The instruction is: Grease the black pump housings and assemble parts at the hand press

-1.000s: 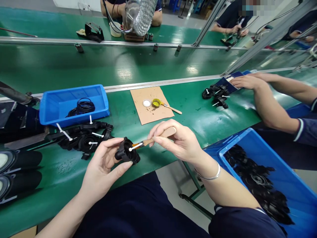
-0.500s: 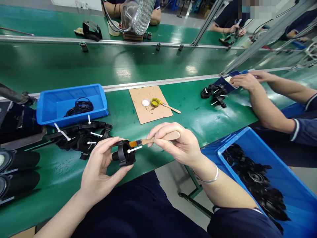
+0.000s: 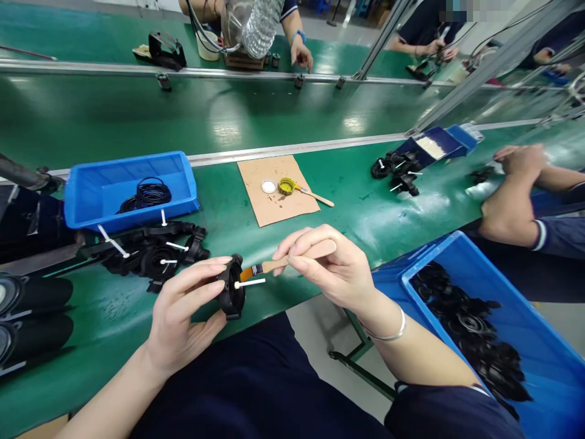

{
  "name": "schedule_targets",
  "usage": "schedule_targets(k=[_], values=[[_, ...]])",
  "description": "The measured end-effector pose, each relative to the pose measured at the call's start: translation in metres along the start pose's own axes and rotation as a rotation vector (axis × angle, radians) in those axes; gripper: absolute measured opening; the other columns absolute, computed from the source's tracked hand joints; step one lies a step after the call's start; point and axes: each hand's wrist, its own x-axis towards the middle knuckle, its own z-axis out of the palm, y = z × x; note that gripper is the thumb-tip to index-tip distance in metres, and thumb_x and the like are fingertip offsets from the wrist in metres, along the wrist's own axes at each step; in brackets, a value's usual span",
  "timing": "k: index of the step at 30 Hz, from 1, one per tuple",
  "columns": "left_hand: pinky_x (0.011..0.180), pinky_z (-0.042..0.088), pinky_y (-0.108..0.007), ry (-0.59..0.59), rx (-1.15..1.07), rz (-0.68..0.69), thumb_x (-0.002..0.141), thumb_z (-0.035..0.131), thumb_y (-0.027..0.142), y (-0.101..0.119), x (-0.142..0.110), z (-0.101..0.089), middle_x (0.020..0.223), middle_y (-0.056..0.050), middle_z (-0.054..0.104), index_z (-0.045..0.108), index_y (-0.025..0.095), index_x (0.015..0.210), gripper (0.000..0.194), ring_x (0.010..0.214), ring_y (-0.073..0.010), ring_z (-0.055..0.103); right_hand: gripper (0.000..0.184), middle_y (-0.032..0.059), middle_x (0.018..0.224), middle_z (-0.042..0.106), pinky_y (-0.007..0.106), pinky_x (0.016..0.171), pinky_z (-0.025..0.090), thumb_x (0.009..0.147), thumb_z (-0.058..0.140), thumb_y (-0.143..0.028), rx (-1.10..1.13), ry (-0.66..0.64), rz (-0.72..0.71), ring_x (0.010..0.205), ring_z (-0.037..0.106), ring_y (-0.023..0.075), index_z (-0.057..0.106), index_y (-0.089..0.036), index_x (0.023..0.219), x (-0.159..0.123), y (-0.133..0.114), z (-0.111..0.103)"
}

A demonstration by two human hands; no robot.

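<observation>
My left hand (image 3: 187, 311) grips a round black plastic housing (image 3: 234, 299) from its left side, its open face turned to the right. A thin white pin (image 3: 252, 282) sticks out of the housing. Between the fingers and thumb of my right hand (image 3: 331, 265) is a wooden-handled paintbrush (image 3: 274, 264). The brush's orange-brown bristles meet the upper rim of the housing. Beyond my hands lies a cardboard sheet (image 3: 256, 204) bearing a small tub of yellow grease (image 3: 286, 186), a white lid (image 3: 269, 185) and a second brush (image 3: 320, 198).
A blue tray (image 3: 132, 158) with black rings stands left, near a pile of black housings (image 3: 155, 259). At the right are more housings (image 3: 397, 171), an open blue box (image 3: 432, 146) and a large blue bin (image 3: 507, 317) of black parts. A co-worker's hands (image 3: 523, 161) are beside them.
My left fingers have shifted on the housing and turned it slightly, while the brush stays at its rim. The co-worker's hands at right have left the blue box and moved nearer the right edge.
</observation>
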Motion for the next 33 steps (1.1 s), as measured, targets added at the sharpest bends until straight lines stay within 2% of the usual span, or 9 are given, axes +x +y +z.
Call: schedule_targets(k=[4,7,12,14,20,25,28,30,33], values=[[0.098,0.061,-0.039,-0.004,0.050,0.123,0.069,0.082,-0.001,-0.005,0.002,0.000,0.118,-0.005,0.065,0.064,0.017,0.105,0.044,0.116,-0.0243,0.069,0.025,0.0029,0.097,0.068,0.037,0.085,0.065,0.086,0.064,0.003,-0.082,-0.038,-0.064,0.099,0.072,0.0189,0.064,-0.019,0.097,0.001,-0.002,-0.001],[0.099,0.060,-0.038,-0.010,0.091,0.179,0.071,0.080,-0.002,-0.004,0.004,0.000,0.117,-0.006,0.065,0.064,0.014,0.098,0.035,0.118,-0.0234,0.068,0.023,0.0031,0.096,0.068,0.036,0.082,0.065,0.086,0.064,0.002,-0.071,-0.056,-0.046,0.097,0.072,0.0184,0.064,-0.019,0.095,0.000,-0.005,-0.001],[0.098,0.061,-0.040,-0.025,0.133,0.270,0.072,0.078,-0.006,-0.003,0.002,0.000,0.120,-0.007,0.065,0.062,0.012,0.094,0.032,0.123,-0.0249,0.065,0.020,0.0025,0.094,0.065,0.032,0.071,0.066,0.088,0.062,0.002,0.139,-0.066,0.094,0.088,0.074,0.0164,0.062,-0.017,0.092,-0.005,-0.007,0.002],[0.099,0.061,-0.040,-0.033,0.133,0.299,0.073,0.077,-0.006,-0.003,0.001,0.001,0.124,-0.009,0.063,0.062,0.010,0.093,0.030,0.125,-0.0262,0.063,0.020,0.0026,0.095,0.065,0.031,0.070,0.067,0.089,0.060,0.002,0.197,-0.040,0.129,0.089,0.074,0.0165,0.063,-0.018,0.095,-0.007,-0.006,0.003],[0.096,0.063,-0.043,0.009,0.177,0.341,0.072,0.077,-0.006,-0.005,-0.002,0.002,0.124,-0.010,0.065,0.064,0.011,0.090,0.028,0.125,-0.0291,0.064,0.023,0.0022,0.097,0.064,0.036,0.077,0.068,0.087,0.062,0.004,0.155,0.050,0.077,0.096,0.073,0.0187,0.066,-0.018,0.091,-0.009,-0.003,0.004],[0.095,0.063,-0.051,-0.013,0.227,0.340,0.077,0.074,-0.002,-0.016,-0.016,0.000,0.121,-0.008,0.066,0.065,0.019,0.110,0.040,0.126,-0.0326,0.062,0.012,0.0013,0.091,0.067,0.033,0.066,0.067,0.092,0.062,-0.005,0.335,0.012,0.269,0.081,0.076,0.0178,0.062,-0.018,0.091,-0.009,-0.007,0.008],[0.100,0.060,-0.050,-0.086,0.264,0.327,0.080,0.070,-0.003,-0.020,-0.021,0.005,0.123,-0.010,0.062,0.059,0.020,0.124,0.050,0.130,-0.0313,0.058,0.010,0.0010,0.089,0.068,0.033,0.066,0.066,0.095,0.060,-0.012,0.377,0.090,0.378,0.073,0.076,0.0172,0.058,-0.017,0.086,-0.009,-0.005,0.008],[0.102,0.058,-0.048,-0.117,0.315,0.249,0.080,0.069,-0.002,-0.021,-0.018,0.011,0.127,-0.013,0.056,0.054,0.019,0.131,0.057,0.130,-0.0298,0.057,0.010,0.0009,0.090,0.069,0.033,0.067,0.066,0.096,0.060,-0.015,0.336,0.171,0.423,0.073,0.076,0.0171,0.059,-0.017,0.087,-0.009,-0.003,0.004],[0.101,0.056,-0.045,-0.154,0.431,0.012,0.084,0.069,0.010,-0.020,-0.005,0.023,0.129,-0.017,0.051,0.049,0.017,0.136,0.056,0.123,-0.0280,0.057,0.011,0.0011,0.090,0.071,0.029,0.068,0.065,0.096,0.062,-0.021,0.231,0.301,0.434,0.070,0.075,0.0155,0.063,-0.018,0.086,-0.008,0.001,-0.009]])
